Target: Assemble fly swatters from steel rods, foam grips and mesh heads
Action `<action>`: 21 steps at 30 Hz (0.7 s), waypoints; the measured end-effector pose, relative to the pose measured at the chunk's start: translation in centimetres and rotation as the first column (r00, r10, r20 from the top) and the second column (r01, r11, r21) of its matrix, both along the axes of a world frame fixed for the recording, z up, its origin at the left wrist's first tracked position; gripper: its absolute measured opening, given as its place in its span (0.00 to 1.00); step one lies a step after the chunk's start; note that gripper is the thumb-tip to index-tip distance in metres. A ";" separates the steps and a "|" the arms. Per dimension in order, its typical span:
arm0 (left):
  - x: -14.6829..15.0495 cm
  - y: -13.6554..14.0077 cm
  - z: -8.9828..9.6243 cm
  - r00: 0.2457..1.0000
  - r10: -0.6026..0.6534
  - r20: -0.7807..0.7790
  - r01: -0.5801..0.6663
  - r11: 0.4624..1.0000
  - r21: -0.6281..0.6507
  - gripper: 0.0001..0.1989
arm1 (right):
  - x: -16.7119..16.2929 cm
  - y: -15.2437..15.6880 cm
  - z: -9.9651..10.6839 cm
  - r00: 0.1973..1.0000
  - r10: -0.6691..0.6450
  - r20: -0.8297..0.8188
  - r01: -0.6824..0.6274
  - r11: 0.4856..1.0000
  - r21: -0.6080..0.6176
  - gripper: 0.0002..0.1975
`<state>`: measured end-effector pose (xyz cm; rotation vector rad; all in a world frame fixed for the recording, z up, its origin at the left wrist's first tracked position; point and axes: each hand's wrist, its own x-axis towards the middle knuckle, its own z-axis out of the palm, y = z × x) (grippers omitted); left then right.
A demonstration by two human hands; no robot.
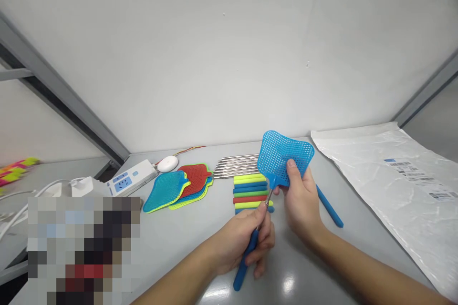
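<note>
A blue fly swatter [277,157] is held up over the desk, its mesh head attached to a thin metal rod with a dark blue grip [241,271] at the lower end. My right hand [302,198] pinches the mesh head, thumb on its front. Lower down, my left hand [246,233] closes round the rod and the top of the grip. Behind my hands lie several coloured grips [249,190] in a row and several metal rods [232,166]. Left of those are overlapping mesh heads in blue [166,190], red [195,176] and yellow-green.
A single blue grip [329,207] lies right of my right hand. A white plastic mailer bag [379,171] covers the desk's right side. At left are a power strip [132,178], a white round device [168,164], cables and a pixelated area. A wall rises behind.
</note>
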<state>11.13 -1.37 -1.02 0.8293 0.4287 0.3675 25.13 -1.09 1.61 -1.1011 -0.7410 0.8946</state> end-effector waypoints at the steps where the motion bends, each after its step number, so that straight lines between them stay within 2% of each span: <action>1: 0.0 0.0 0.0 1.000 0.005 0.003 -0.005 1.000 0.004 0.26 | 0.0 0.0 0.0 1.000 -0.002 0.000 0.002 1.000 0.000 0.14; 9: -0.1 0.1 0.2 0.999 0.018 0.040 -0.018 1.000 -0.003 0.25 | 0.0 0.2 -0.1 0.995 0.075 -0.067 -0.072 0.996 0.044 0.14; 21: -0.7 0.5 0.6 0.999 -0.017 0.030 0.018 1.000 -0.026 0.25 | 1.0 0.4 -0.2 0.987 0.158 -0.021 -0.157 0.987 0.017 0.15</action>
